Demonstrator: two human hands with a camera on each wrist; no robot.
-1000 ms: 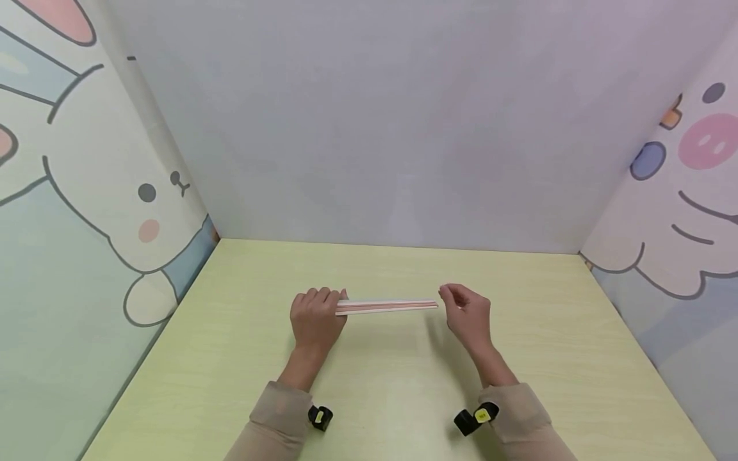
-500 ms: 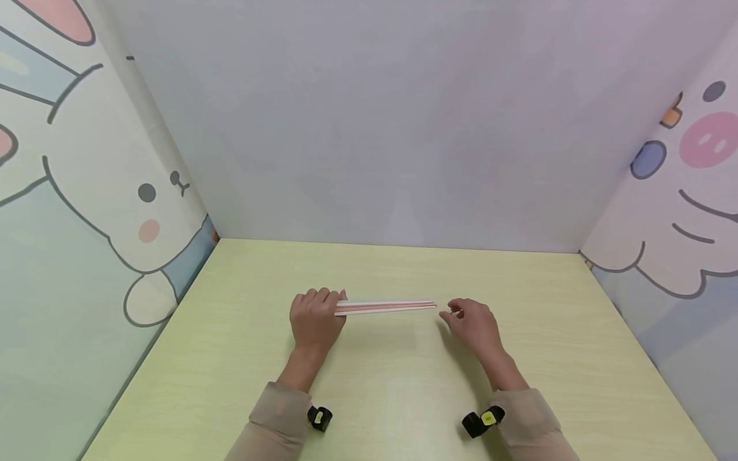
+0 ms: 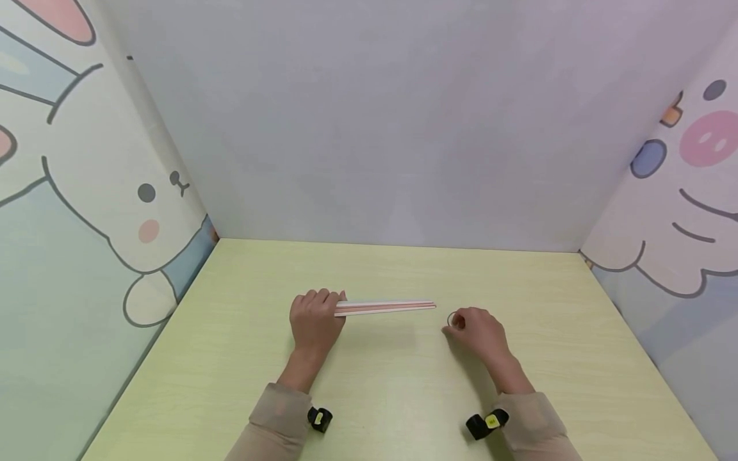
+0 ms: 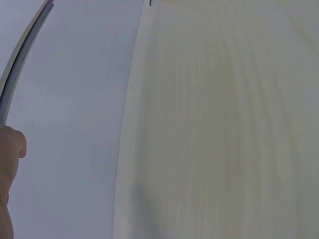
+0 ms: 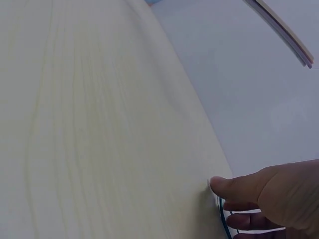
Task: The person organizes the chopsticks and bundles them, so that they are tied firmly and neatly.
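Note:
My left hand (image 3: 316, 321) grips a bundle of slim white and pink chopsticks (image 3: 386, 308), held level above the table with the narrower ends pointing right. The hand covers their other ends. In the left wrist view only part of that hand (image 4: 9, 154) and the chopsticks (image 4: 22, 52) show at the left edge. Right of the free tips and apart from them, my right hand (image 3: 478, 333) holds a thin dark loop (image 3: 449, 318) that looks like a rubber band. The right wrist view shows the thumb against the teal-dark band (image 5: 222, 214), fingers partly cut off below.
A pale wood-grain table (image 3: 380, 397) lies under both hands. Behind it stands a plain grey wall (image 3: 369, 141); cartoon-printed panels rise at the left (image 3: 98, 205) and right (image 3: 686, 211). Each wrist carries a small black camera.
My right hand has moved right and toward me, away from the chopstick tips. The thin loop now shows at its fingertips. My left hand and the chopsticks stay almost still.

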